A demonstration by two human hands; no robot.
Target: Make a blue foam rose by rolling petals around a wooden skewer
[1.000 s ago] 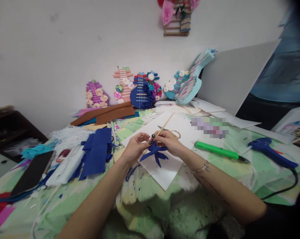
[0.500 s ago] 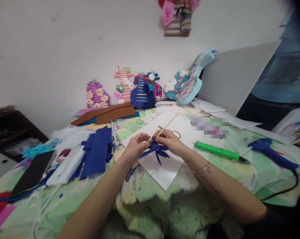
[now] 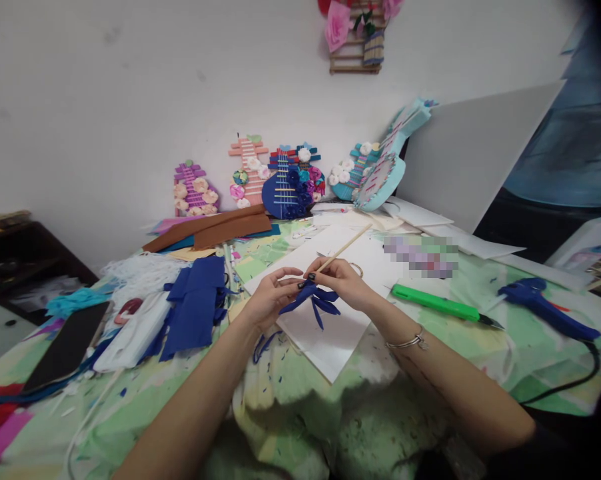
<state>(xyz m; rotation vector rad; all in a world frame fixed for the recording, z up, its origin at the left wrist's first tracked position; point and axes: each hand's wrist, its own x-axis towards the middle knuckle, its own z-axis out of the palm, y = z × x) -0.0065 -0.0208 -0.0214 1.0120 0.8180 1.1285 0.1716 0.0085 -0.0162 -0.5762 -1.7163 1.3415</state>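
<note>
A blue paper piece with pointed petals (image 3: 322,308) hangs between my hands, above a white sheet (image 3: 330,347). Thumb and fingers of my left hand (image 3: 273,293) are closed on its upper left edge. My right hand (image 3: 341,281) pinches a thin wooden stick (image 3: 348,244), whose lower end meets the blue piece at my fingertips; the exact contact is hidden. Behind my right hand, a gold scissor handle (image 3: 358,269) partly shows on the sheet.
A green utility knife (image 3: 435,303) with its blade out and a blue glue gun (image 3: 548,308) with a cord lie to the right. Blue crepe paper (image 3: 193,310), a white power strip (image 3: 130,333) and a dark phone (image 3: 65,347) are at left. Decorated lute shapes (image 3: 280,187) stand along the wall.
The stick's far end has swung right and tilted lower, turning with my right fingers. The blue petals have shifted slightly to the right. My left hand has stayed nearly in place.
</note>
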